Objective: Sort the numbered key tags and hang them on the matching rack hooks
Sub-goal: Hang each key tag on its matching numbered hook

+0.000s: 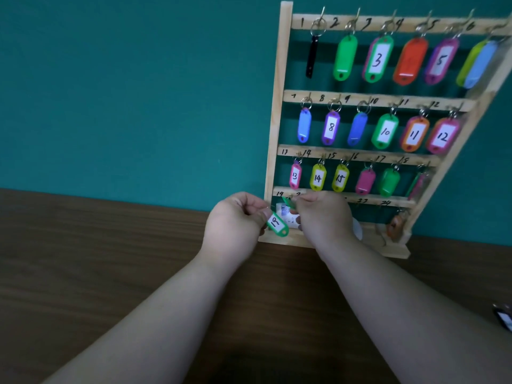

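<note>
A wooden key rack [273,106] stands on the table against the teal wall, with numbered hooks in four rows. Coloured tags hang on the top three rows. At the bottom row's left end, my left hand [235,225] pinches a green tag marked 19 [278,224] just below the 19 label. My right hand [324,217] is curled beside it, its fingertips pinching at the top of a green piece [286,202] near the hook; the ring is hidden. An orange tag [394,225] hangs under hook 24.
The dark wooden table [110,259] stretches in front of the rack. A dark object [502,318] lies at the right edge. A white round thing [358,230] shows behind my right wrist at the rack's base.
</note>
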